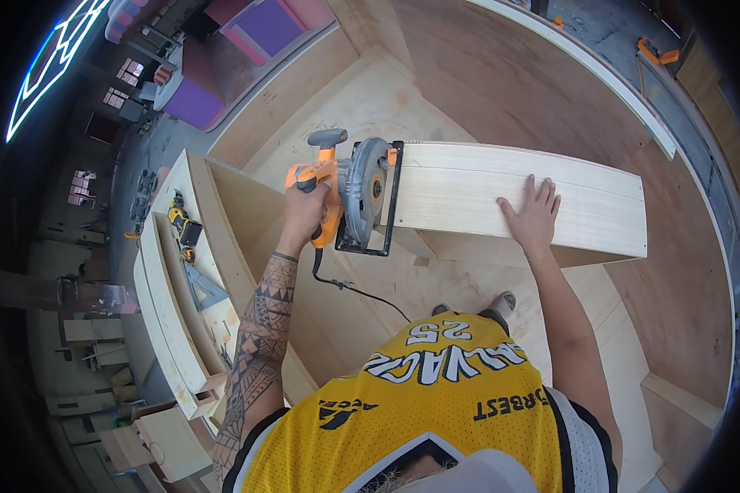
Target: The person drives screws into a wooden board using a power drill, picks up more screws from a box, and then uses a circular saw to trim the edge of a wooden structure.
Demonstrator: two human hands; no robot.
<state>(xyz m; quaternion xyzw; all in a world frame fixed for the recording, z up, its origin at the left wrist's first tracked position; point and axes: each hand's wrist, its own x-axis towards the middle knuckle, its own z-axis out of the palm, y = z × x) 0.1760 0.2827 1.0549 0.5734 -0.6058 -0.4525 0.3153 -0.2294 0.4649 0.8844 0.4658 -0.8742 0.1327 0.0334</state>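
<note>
Left grip (304, 210) wrapped round circular saw (365, 189), at wooden panel's (456, 189) left end; panel runs lengthwise rightward under my spread right grip (534, 218).

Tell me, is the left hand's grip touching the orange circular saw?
Touching. The head view shows it: the left hand's grip is wrapped around the circular saw's orange handle, with no gap between.

An orange-and-grey circular saw (358, 197) sits against the left end of a long, pale wooden panel (460, 181).
</note>
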